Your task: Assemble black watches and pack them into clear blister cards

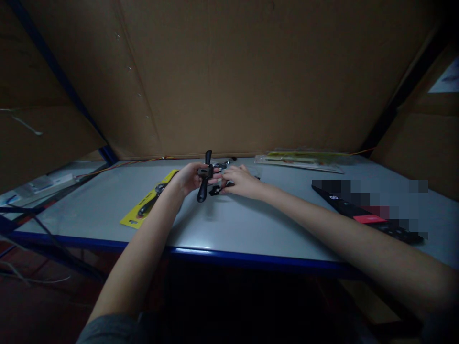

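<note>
Spokeshave [203,183]; held in left hand [189,178]

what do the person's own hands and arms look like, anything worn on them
Both the left hand and the right hand are ungloved. The left forearm is bare up to a dark greyish sleeve at the bottom edge. The right forearm is bare too, with no sleeve made out. No watch or bracelet shows; rings are too small to tell.
</note>
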Tool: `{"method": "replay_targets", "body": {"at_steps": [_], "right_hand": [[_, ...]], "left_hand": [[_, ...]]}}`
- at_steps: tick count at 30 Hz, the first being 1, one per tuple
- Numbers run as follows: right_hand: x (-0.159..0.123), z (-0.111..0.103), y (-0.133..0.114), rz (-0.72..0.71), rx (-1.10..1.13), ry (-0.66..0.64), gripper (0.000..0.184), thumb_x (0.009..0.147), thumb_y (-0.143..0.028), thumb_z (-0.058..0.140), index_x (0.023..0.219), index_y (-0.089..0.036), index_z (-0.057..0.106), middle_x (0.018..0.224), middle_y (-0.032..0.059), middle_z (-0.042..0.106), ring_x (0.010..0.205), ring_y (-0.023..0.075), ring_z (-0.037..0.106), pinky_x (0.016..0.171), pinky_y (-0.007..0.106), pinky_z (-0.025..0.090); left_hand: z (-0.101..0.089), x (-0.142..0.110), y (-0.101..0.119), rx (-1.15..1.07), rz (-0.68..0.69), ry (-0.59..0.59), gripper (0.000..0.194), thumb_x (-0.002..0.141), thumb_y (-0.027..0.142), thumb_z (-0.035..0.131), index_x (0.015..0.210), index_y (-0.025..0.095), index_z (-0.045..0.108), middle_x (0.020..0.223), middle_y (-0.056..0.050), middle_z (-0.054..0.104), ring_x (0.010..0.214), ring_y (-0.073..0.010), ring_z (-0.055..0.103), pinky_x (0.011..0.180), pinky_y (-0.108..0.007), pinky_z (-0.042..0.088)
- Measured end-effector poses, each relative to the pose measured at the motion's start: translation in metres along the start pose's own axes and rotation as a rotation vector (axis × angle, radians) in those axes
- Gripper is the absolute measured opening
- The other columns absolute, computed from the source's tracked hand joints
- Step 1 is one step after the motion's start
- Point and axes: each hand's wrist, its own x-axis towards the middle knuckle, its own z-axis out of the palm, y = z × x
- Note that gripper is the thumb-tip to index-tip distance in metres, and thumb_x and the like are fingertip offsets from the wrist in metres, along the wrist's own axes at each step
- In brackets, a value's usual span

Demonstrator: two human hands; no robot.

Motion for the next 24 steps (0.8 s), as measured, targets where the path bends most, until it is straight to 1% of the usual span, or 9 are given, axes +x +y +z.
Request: {"method": "replay_targets", "body": {"at_steps": [3, 5, 8, 11, 13, 17, 20, 22, 24], "right_hand": [[-0.003, 0.0, -0.002, 0.009, 0.043, 0.053, 0.035, 0.072, -0.033, 0.066, 0.104, -0.024, 0.06, 0.099, 0.004, 0.062, 0.099, 0.0238, 0.049, 0.077, 0.037, 0.029], [-0.003, 0.003, -0.003, 0.002, 0.082, 0.077, 0.04, 0.072, -0.033, 0.067, 0.11, -0.024, 0.057, 0.104, 0.0054, 0.06, 0.1, 0.0237, 0.049, 0.077, 0.036, 0.031], [0.001, 0.01, -0.004, -0.048, 0.109, 0.075, 0.025, 0.074, -0.031, 0.065, 0.098, -0.024, 0.062, 0.104, 0.0047, 0.06, 0.101, 0.0224, 0.049, 0.078, 0.036, 0.032], [0.006, 0.014, -0.004, -0.091, 0.119, 0.067, 0.013, 0.075, -0.025, 0.064, 0.086, -0.021, 0.063, 0.093, 0.0027, 0.061, 0.095, 0.0192, 0.051, 0.079, 0.035, 0.033], [0.007, 0.014, -0.005, -0.11, 0.133, 0.077, 0.01, 0.075, -0.023, 0.063, 0.084, -0.019, 0.062, 0.09, 0.003, 0.06, 0.092, 0.0175, 0.051, 0.079, 0.033, 0.035], [0.002, 0.008, -0.007, -0.12, 0.128, 0.132, 0.006, 0.077, -0.024, 0.061, 0.08, -0.018, 0.061, 0.094, 0.0048, 0.056, 0.095, 0.0173, 0.049, 0.079, 0.032, 0.038], [-0.004, 0.004, -0.008, -0.02, 0.167, 0.183, 0.004, 0.076, -0.02, 0.059, 0.075, -0.017, 0.057, 0.087, 0.0046, 0.056, 0.085, 0.016, 0.051, 0.073, 0.031, 0.04], [-0.005, 0.002, -0.008, 0.128, 0.286, 0.189, 0.006, 0.075, -0.019, 0.057, 0.073, -0.016, 0.052, 0.078, 0.0034, 0.056, 0.073, 0.0142, 0.053, 0.066, 0.03, 0.042], [-0.004, 0.002, -0.009, 0.329, 0.526, 0.159, 0.008, 0.074, -0.018, 0.055, 0.074, -0.017, 0.047, 0.068, 0.0017, 0.057, 0.062, 0.0132, 0.055, 0.059, 0.029, 0.044]], "left_hand": [[-0.002, 0.001, 0.0, -0.002, 0.001, 0.003, 0.034, 0.081, 0.007, 0.038, 0.112, -0.001, 0.049, 0.082, -0.016, 0.068, 0.068, -0.0197, 0.068, 0.057, -0.025, 0.056], [-0.003, 0.001, 0.001, -0.011, 0.002, 0.009, 0.034, 0.081, 0.007, 0.039, 0.113, -0.001, 0.049, 0.082, -0.016, 0.068, 0.068, -0.0194, 0.068, 0.057, -0.025, 0.056], [-0.004, 0.002, 0.002, -0.009, 0.01, 0.032, 0.035, 0.081, 0.007, 0.04, 0.114, 0.0, 0.049, 0.084, -0.017, 0.067, 0.069, -0.0198, 0.068, 0.056, -0.025, 0.056], [-0.005, 0.002, 0.003, 0.006, 0.026, 0.056, 0.035, 0.08, 0.006, 0.041, 0.114, 0.001, 0.049, 0.086, -0.017, 0.068, 0.071, -0.0198, 0.068, 0.054, -0.024, 0.056], [-0.006, 0.002, 0.003, 0.012, 0.031, 0.055, 0.035, 0.08, 0.006, 0.04, 0.114, 0.001, 0.049, 0.086, -0.016, 0.068, 0.07, -0.0196, 0.068, 0.053, -0.023, 0.056], [-0.006, 0.002, 0.003, 0.016, 0.006, 0.033, 0.034, 0.08, 0.007, 0.039, 0.112, 0.0, 0.051, 0.083, -0.016, 0.068, 0.067, -0.0196, 0.068, 0.051, -0.024, 0.055], [-0.004, 0.0, 0.003, 0.008, 0.014, 0.047, 0.035, 0.08, 0.007, 0.039, 0.112, -0.001, 0.05, 0.08, -0.016, 0.068, 0.065, -0.0195, 0.068, 0.051, -0.025, 0.055], [-0.003, -0.001, 0.003, 0.011, 0.021, 0.061, 0.036, 0.08, 0.007, 0.039, 0.114, -0.002, 0.049, 0.079, -0.017, 0.067, 0.065, -0.0197, 0.067, 0.053, -0.025, 0.056], [-0.003, -0.001, 0.003, 0.02, 0.018, 0.067, 0.036, 0.081, 0.007, 0.039, 0.114, -0.003, 0.048, 0.078, -0.017, 0.067, 0.066, -0.0202, 0.068, 0.054, -0.026, 0.056]]}}
